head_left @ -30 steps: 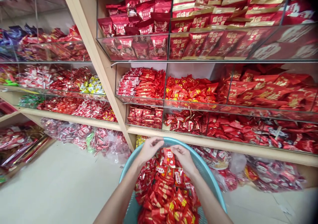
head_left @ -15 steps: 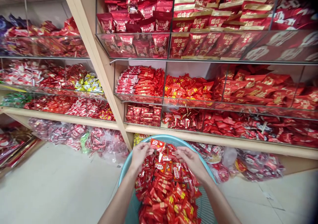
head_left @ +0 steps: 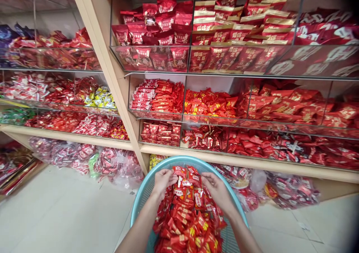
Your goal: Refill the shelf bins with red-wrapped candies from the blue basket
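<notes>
A turquoise plastic basket [head_left: 135, 200] stands in front of me, heaped with small red wrapped candies [head_left: 186, 215]. My left hand [head_left: 163, 182] is over its far left part, thumb and fingertips pinched at the edge of a red candy packet [head_left: 178, 170] with a white label. That packet lies at the far end of the heap, beside another red packet [head_left: 193, 170]. On the right side, my right hand [head_left: 217, 189] hovers close to the packets, fingers loosely bent and slightly apart. Nothing shows between them.
Wooden shelving [head_left: 131, 141] with clear dividers rises behind the basket, its compartments full of red packets [head_left: 210, 105]. Plastic bags of candy [head_left: 117, 165] lie on the floor under the lowest board, left and right of the basket. Pale floor tiles [head_left: 70, 208] surround it.
The packet at my left fingertips has gone down onto the far end of the heap. My right hand has moved slightly right, away from the packets. The view has shifted a little.
</notes>
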Demonstrator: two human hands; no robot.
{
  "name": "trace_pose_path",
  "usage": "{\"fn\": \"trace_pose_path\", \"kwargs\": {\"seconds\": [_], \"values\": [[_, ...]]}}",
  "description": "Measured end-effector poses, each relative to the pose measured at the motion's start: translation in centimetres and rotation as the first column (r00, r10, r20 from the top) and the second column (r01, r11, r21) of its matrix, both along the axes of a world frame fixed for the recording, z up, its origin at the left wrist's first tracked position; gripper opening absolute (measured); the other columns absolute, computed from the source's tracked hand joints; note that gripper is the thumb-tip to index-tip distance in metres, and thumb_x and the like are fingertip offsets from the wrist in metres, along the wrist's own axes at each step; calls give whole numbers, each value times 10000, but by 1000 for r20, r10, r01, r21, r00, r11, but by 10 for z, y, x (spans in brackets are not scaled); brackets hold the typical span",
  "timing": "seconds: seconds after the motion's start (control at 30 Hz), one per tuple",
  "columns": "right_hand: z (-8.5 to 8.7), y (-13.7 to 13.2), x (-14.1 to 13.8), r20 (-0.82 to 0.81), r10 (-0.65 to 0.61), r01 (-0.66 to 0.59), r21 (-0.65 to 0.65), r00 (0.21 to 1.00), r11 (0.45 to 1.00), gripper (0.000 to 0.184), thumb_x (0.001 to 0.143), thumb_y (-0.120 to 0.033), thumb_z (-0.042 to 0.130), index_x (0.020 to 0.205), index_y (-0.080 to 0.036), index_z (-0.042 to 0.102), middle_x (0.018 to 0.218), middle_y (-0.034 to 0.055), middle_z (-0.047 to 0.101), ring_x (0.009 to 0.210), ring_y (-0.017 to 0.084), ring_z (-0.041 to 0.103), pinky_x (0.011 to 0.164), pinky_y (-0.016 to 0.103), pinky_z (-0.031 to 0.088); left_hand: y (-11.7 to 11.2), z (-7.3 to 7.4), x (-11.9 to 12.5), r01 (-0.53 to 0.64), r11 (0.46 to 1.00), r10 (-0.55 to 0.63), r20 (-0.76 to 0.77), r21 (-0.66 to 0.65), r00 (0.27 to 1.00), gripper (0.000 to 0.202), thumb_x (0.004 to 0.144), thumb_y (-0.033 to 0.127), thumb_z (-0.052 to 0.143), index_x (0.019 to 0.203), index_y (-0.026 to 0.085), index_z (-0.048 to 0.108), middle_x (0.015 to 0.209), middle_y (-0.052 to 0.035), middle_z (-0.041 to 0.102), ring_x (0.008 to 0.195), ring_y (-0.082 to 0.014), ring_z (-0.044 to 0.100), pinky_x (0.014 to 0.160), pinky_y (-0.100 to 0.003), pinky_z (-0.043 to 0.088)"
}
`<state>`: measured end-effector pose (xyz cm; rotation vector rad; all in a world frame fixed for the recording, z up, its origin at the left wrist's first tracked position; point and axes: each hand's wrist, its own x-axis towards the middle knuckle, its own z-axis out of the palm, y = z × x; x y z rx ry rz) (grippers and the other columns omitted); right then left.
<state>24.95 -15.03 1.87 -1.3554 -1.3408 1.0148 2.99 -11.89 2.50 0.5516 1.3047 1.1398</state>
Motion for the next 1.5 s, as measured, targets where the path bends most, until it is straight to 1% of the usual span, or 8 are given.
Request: {"fn": "trace_pose_path", "kwargs": {"seconds": [0.2,0.47,0.77,0.87,0.93,1.07,1.27,1.5], "values": [[-2,25,-9,321,-1,-45,136,947,990,332,824,-354,516,1091,-192,631,1141,101,647,1083,258,577,947,424,450,2,-11,5,-16,998,26,189,-54,982,165,741,206,739,772,101,616,736,-99,714,733,-171,710,743,-277,600],[4,35,-26,551,134,-250,141,824,958,362,867,-237,455,1203,-208,584,1231,83,606,1160,233,525,1043,430,348,2,-9,2,37,993,-33,36,-111,999,205,782,251,702,854,81,611,703,-118,711,606,-161,696,602,-238,596],[55,105,0,645,-150,-135,370,749,919,237,900,-241,429,1016,-183,627,998,75,660,963,223,556,894,364,421,-1,10,-21,133,991,-121,-247,30,962,367,788,375,648,1009,86,602,616,-66,684,510,-161,657,505,-245,550],[66,143,-2,777,-207,-109,333,595,937,198,883,-210,457,976,-174,627,990,79,654,952,219,544,854,328,422,4,18,-43,85,946,105,-546,311,831,360,828,412,543,1037,130,620,717,-58,705,576,-172,665,546,-255,540],[68,162,-10,863,-208,-67,267,461,961,190,875,-208,480,994,-171,623,1036,89,642,993,220,530,842,310,418,7,21,-57,108,898,265,-720,427,642,339,852,407,482,1026,164,640,892,-79,716,771,-201,687,683,-274,542],[63,186,-32,925,-189,5,198,331,980,217,854,-225,530,1032,-147,625,1133,139,609,1061,253,513,834,331,417,9,17,-70,235,929,189,-914,285,360,346,894,380,398,1071,199,635,1078,-85,687,992,-234,649,820,-295,494],[56,210,-44,941,-176,47,170,290,984,208,822,-114,505,935,-118,679,1026,197,645,998,278,555,774,370,435,8,12,-64,378,926,-65,-980,11,189,386,939,414,332,1163,245,597,984,-77,718,923,-240,675,741,-270,476],[61,207,-31,918,-224,27,228,328,973,308,815,-18,401,894,-110,685,961,226,652,955,293,581,751,384,442,6,19,-63,374,927,-81,-980,-6,184,376,942,400,346,1166,235,598,965,-80,722,908,-223,679,733,-251,472]]}}
